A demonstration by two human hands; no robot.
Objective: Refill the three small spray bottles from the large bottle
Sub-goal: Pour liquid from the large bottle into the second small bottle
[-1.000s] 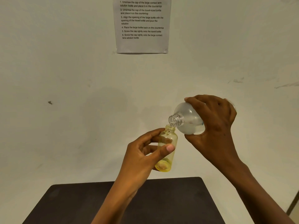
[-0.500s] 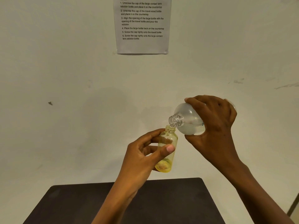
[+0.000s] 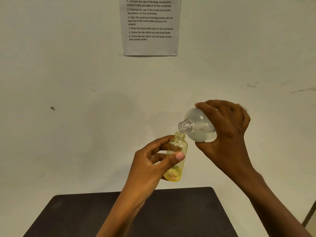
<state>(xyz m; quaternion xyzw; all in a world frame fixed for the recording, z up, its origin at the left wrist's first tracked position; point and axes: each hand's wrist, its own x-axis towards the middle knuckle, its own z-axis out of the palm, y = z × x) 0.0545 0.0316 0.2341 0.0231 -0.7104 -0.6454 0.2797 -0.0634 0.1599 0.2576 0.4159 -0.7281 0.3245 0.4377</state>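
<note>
My left hand (image 3: pixel 150 161) grips a small yellow-tinted bottle (image 3: pixel 177 147), uncapped and nearly upright, thumb across its front and fingers behind. My right hand (image 3: pixel 227 132) grips the large clear bottle (image 3: pixel 198 125) from above, tipped sideways. Its threaded open neck points left and down and sits right at the small bottle's mouth. Clear liquid lies in the lower side of the large bottle, and a little liquid sits in the bottom of the small one. Both bottles are held in the air above the table. No other small bottles or caps are in view.
A dark table top (image 3: pixel 179 211) lies below my forearms, close to a pale wall. A printed instruction sheet (image 3: pixel 150 26) hangs on the wall above. A strip of something brown shows at the far right edge (image 3: pixel 310 218).
The hands and both bottles hold nearly the same pose. The large bottle's neck stays at the small bottle's mouth.
</note>
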